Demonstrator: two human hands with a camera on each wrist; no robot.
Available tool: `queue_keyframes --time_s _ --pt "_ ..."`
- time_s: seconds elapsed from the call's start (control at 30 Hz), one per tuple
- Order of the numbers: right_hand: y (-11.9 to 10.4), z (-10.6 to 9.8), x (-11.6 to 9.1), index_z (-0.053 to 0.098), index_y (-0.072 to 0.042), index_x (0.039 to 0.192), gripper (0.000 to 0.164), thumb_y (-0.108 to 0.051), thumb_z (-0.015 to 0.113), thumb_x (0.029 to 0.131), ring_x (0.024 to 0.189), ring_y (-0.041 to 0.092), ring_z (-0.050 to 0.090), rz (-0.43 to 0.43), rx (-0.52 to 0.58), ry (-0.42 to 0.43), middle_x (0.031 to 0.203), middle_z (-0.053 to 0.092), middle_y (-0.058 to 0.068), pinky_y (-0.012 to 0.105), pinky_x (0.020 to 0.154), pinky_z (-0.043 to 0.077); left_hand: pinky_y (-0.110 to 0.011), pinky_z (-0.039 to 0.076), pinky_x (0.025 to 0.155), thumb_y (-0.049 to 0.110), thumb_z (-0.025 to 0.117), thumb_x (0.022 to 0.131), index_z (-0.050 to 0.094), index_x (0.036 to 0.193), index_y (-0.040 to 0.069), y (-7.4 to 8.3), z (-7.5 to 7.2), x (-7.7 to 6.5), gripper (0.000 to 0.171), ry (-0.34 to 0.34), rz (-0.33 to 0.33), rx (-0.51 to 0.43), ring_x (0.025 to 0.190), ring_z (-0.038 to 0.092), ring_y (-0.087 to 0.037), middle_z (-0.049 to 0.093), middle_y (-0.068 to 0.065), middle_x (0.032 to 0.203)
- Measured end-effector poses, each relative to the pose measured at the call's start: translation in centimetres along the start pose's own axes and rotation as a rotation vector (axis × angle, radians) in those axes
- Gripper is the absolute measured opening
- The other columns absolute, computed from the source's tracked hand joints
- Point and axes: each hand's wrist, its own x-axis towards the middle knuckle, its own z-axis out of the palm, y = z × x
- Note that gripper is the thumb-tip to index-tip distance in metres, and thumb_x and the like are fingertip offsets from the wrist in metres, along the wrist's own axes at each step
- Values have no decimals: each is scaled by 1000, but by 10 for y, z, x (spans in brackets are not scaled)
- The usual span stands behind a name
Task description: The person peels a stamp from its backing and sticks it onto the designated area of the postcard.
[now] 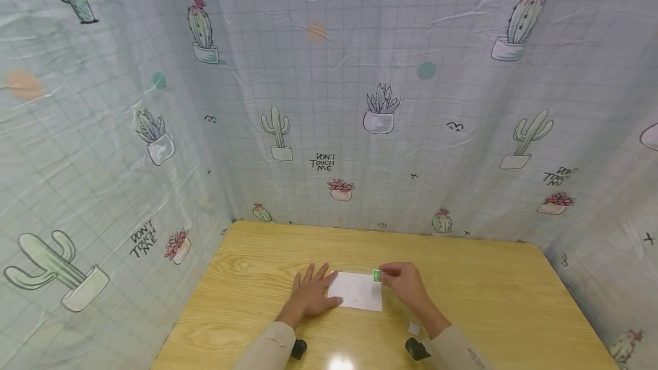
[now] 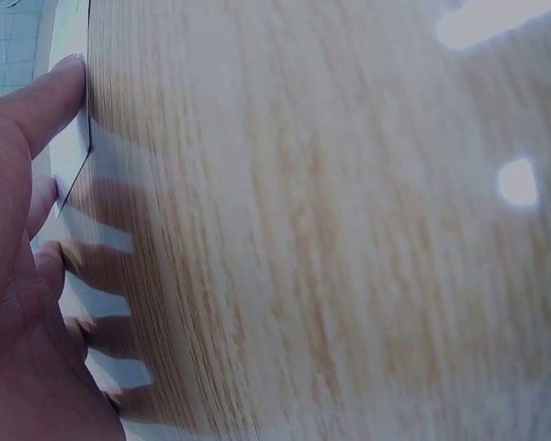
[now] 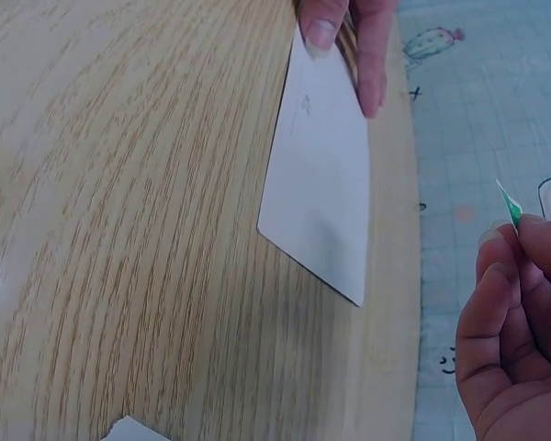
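A white envelope or card point(image 1: 354, 291) lies flat on the table, with a small faint mark near its front edge. My left hand point(image 1: 311, 293) rests spread out at its left end, thumb and fingertips touching it. In the right wrist view, my right hand point(image 3: 523, 340) pinches a small green stamp point(image 3: 511, 204) with a white border between thumb and fingers. The head view places that stamp point(image 1: 377, 276) above the envelope's far right corner, and the right wrist view shows it raised off the paper.
A small white paper scrap point(image 1: 413, 328) lies on the wooden table point(image 1: 493, 296) beside my right forearm. Black devices point(image 1: 417, 349) sit by both wrists. Behind and at the sides hangs a cactus-print curtain point(image 1: 329, 101).
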Motion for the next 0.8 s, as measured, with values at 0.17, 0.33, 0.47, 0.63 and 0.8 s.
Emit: queue_keyframes --time_s 0.17,0.33,0.47,0.63,0.8 --pt "3 1 3 78 -2 111 18 -2 71 94 88 17 70 -12 7 -5 106 76 11 33 79 63 -76 8 123 57 62 98 43 160 21 0 0 -1 74 -2 -17 26 161 14 -47 26 -11 174" --pt "8 2 4 78 0 111 19 -3 71 94 87 16 70 -18 -2 -5 104 76 11 31 76 61 -76 9 123 58 62 99 43 160 20 1 -2 -2 75 -2 -5 25 161 14 -48 26 -12 174" --pt "10 3 6 79 0 109 18 -4 72 93 88 16 68 -18 -2 -4 104 77 11 30 75 60 -77 10 122 57 62 99 43 160 19 2 -5 -4 75 5 8 26 161 16 -48 28 -13 173" --pt "12 6 10 79 0 109 17 -3 72 93 89 17 68 -20 -1 -3 105 77 12 31 76 61 -76 11 123 58 62 99 43 160 20 1 -6 -4 75 9 8 33 161 16 -47 28 -12 173" --pt "17 7 12 79 0 109 17 -3 71 93 89 18 69 -3 -23 8 105 77 12 34 78 61 -76 9 123 60 60 99 41 161 22 0 -4 -3 75 -11 6 36 162 14 -46 26 -11 174"
